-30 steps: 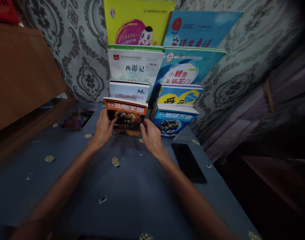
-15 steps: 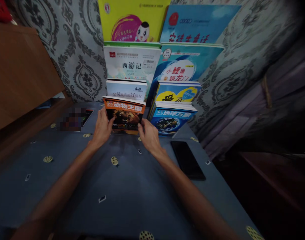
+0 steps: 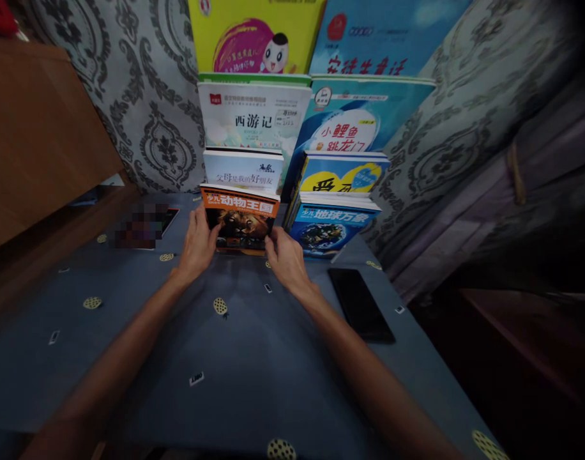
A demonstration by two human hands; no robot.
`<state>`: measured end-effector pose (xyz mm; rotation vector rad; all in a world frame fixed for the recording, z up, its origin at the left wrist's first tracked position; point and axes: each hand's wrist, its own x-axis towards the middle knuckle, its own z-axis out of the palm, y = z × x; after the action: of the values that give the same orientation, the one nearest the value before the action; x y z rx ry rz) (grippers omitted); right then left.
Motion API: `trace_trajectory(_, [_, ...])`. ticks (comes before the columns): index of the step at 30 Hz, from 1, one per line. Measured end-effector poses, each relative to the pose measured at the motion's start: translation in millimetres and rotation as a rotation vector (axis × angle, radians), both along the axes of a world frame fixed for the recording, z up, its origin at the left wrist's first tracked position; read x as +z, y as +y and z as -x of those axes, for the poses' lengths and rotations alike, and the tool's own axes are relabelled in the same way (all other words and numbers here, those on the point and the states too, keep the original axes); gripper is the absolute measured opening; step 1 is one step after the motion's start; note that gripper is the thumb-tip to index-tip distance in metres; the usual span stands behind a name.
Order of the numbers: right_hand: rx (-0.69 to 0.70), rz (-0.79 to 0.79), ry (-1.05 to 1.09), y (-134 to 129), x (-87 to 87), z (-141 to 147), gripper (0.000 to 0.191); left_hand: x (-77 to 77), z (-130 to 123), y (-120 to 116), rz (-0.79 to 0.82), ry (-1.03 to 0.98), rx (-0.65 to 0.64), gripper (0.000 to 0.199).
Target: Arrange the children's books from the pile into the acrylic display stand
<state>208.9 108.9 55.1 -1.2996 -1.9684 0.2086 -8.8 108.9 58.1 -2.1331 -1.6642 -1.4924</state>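
Observation:
Between my two hands stands an orange-and-black book [image 3: 242, 220] with an animal's face on its cover. My left hand [image 3: 197, 243] is closed on its left edge, thumb on the front cover. On the right edge, my right hand [image 3: 287, 255] grips the lower corner. Right behind it stands a pale book [image 3: 242, 171], and farther back a taller white book [image 3: 254, 115]. Just right of my right hand is the front of another row, a blue book [image 3: 328, 233] with a globe on it. The fingertips behind the orange book are hidden.
A yellow-green book [image 3: 258, 32] and a large blue book [image 3: 383, 38] stand at the back against the patterned wall. A black phone [image 3: 361, 305] lies at right on the blue tablecloth [image 3: 254, 377]. Another book [image 3: 165, 223], partly blurred, lies flat at left. A wooden cabinet [image 3: 43, 140] borders the left.
The orange book's lower edge has come down slightly, and it now stands at the front of the left row. Both hands keep their hold. The view has shifted a little.

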Motion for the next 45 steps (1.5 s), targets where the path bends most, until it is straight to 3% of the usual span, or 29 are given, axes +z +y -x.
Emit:
trace_trajectory(34, [-0.008,0.020,0.052,2.7,-12.9,4.7,0.018,-4.3,-3.3,0.4,-0.003,0.020,0.035,0.044])
trace_trajectory(45, [-0.024,0.072,-0.001,-1.1,-7.4,5.0,0.015,-5.3,-4.3,-2.0,0.093,0.133,0.144,0.030])
